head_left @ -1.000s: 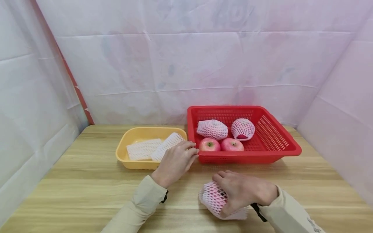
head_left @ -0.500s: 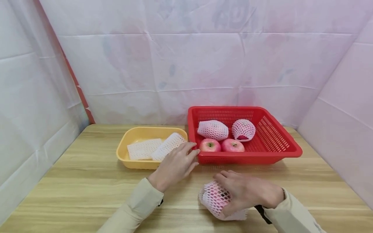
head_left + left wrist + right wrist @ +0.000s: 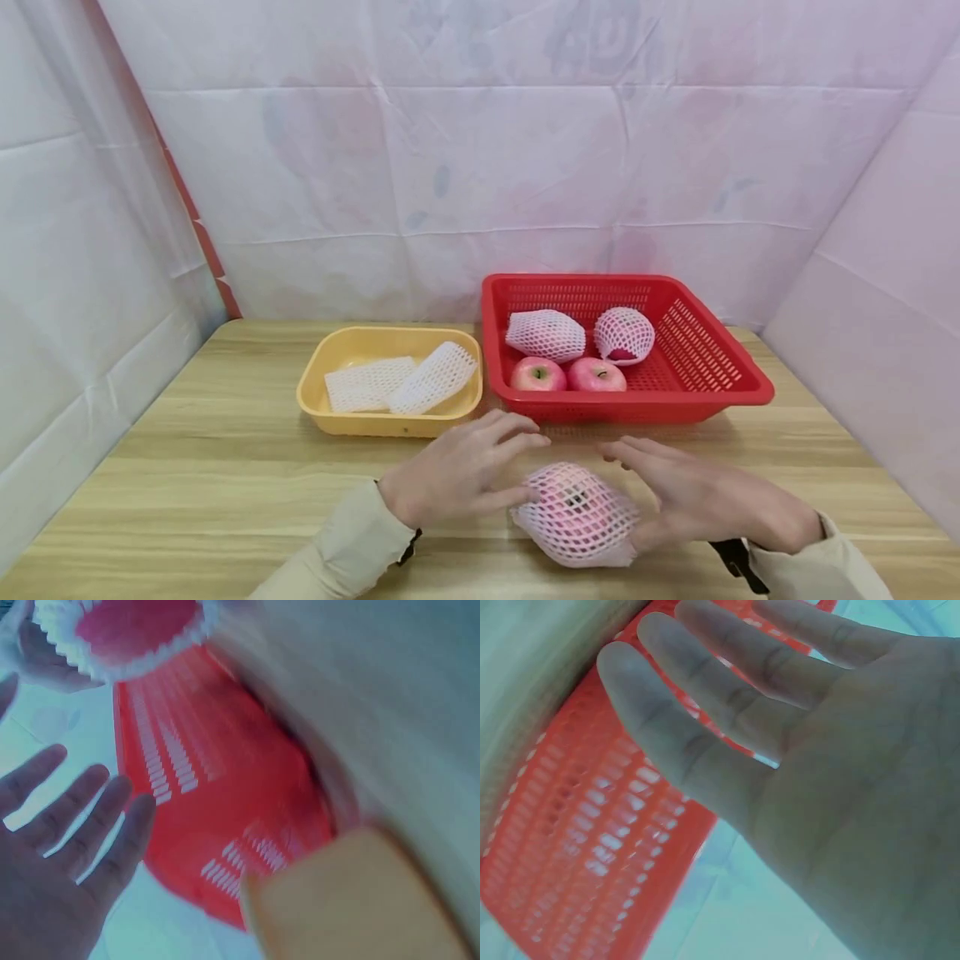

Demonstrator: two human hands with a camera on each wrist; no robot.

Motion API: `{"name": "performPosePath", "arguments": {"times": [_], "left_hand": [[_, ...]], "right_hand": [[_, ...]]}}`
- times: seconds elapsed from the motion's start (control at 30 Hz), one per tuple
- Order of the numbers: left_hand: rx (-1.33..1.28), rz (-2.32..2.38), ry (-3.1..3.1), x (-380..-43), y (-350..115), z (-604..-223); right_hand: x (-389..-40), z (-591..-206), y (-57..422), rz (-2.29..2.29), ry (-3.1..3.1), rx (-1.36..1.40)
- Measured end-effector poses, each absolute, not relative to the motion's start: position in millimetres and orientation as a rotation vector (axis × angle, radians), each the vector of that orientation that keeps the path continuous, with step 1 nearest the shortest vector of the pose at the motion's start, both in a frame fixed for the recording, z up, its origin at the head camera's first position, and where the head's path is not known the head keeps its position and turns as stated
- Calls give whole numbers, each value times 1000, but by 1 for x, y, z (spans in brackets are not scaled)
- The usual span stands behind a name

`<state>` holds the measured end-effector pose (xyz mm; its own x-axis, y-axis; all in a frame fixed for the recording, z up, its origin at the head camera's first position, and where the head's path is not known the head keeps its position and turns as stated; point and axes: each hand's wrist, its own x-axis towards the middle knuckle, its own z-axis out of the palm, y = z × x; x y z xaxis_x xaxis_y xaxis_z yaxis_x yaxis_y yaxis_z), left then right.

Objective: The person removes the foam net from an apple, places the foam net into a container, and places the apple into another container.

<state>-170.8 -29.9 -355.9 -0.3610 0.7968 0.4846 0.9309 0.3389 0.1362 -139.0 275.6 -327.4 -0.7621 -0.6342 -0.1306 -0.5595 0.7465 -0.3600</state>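
An apple in a white foam net [image 3: 576, 518] lies on the wooden table in front of the red basket [image 3: 637, 408]. My left hand [image 3: 468, 471] is on its left side, fingers spread and thumb at the net. To the right, my right hand [image 3: 708, 500] has loosely bent fingers held off the apple, its thumb close by the net's lower right end. The left wrist view shows the apple's red skin through the net's round opening [image 3: 139, 634], with the left palm [image 3: 52, 877] facing it. Straight fingers [image 3: 705, 750] show in the right wrist view.
Inside the red basket are two bare apples [image 3: 597, 375] in front and two netted apples [image 3: 546, 335] behind. The yellow tray [image 3: 315, 400] to its left contains two flat foam nets [image 3: 435, 379]. White cloth walls [image 3: 480, 167] enclose the table [image 3: 225, 483].
The right hand has let go of the netted apple and moved right. My left hand has come from the basket's near left corner down to the apple's left side.
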Motion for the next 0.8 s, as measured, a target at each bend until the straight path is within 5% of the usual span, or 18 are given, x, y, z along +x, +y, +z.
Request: {"name": "performPosePath", "arguments": {"times": [0.8], "left_hand": [[-1899, -814, -2593, -168, 16, -376]], "right_hand": [[-138, -341, 302, -487, 2719, -920]]}}
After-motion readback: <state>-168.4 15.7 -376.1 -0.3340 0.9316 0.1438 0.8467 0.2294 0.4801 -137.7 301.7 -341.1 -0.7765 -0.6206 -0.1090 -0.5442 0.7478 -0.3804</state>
